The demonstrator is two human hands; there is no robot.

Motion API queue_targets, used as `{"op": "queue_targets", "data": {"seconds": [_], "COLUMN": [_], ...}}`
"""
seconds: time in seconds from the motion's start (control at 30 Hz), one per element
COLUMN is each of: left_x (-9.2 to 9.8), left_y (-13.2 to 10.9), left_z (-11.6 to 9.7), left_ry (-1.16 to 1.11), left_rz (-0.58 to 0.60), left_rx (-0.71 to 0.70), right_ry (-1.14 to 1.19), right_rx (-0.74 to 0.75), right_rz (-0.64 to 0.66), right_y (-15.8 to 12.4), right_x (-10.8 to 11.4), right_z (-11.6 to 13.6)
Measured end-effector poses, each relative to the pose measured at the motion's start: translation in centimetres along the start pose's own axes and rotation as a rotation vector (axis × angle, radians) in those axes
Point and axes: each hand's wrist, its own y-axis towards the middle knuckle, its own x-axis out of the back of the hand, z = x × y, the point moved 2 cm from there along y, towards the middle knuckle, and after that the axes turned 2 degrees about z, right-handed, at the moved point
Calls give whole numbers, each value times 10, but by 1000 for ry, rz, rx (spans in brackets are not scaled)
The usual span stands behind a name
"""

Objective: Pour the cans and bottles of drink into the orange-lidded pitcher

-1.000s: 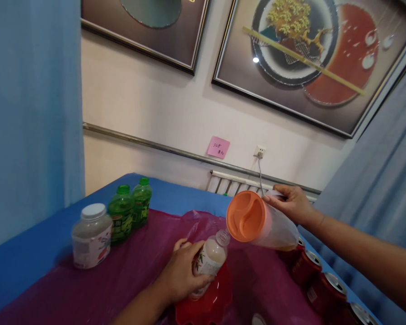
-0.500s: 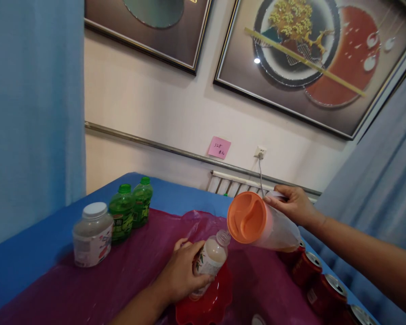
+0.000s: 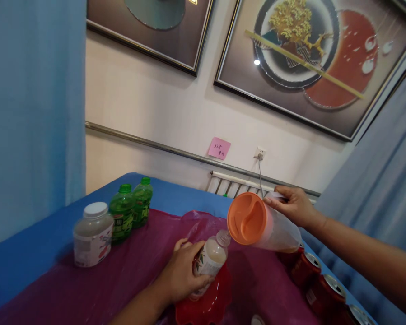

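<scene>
My left hand is closed around a clear bottle with a white label and pale liquid inside. The bottle is uncapped and leans to the right above a red scalloped dish. My right hand grips the handle of a translucent pitcher with an orange lid. The pitcher lies tipped on its side in the air, lid toward the bottle's mouth, with some brownish liquid low in it. Lid edge and bottle mouth are very close; whether they touch, I cannot tell.
At left stand a white-lidded jar and two green bottles. Several red cans line the right edge. Purple plastic sheeting covers part of the blue table. A small white cap lies at the bottom edge.
Hardly anything differs. Both hands hold the bottle and the tipped pitcher in nearly the same places; the view has shifted very slightly.
</scene>
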Motion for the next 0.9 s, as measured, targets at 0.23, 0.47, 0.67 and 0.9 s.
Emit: {"op": "queue_targets", "data": {"seconds": [0.23,0.47,0.67,0.9], "left_x": [-2,-3,-2,-2], "left_y": [0,0,0,0], "left_z": [3,5,3,4], "left_ry": [7,16,16,19], "left_rz": [-10,-19,-6,-12], "left_rx": [-8,-8,-1,-4], "right_ry": [2,-33,-51,-78], "right_rx": [0,34,10,22], "right_rz": [-18,-30,-18,-29], "right_y": [-1,0,0,-2], "right_x": [3,6,8,10], "right_z": [3,4,3,6]}}
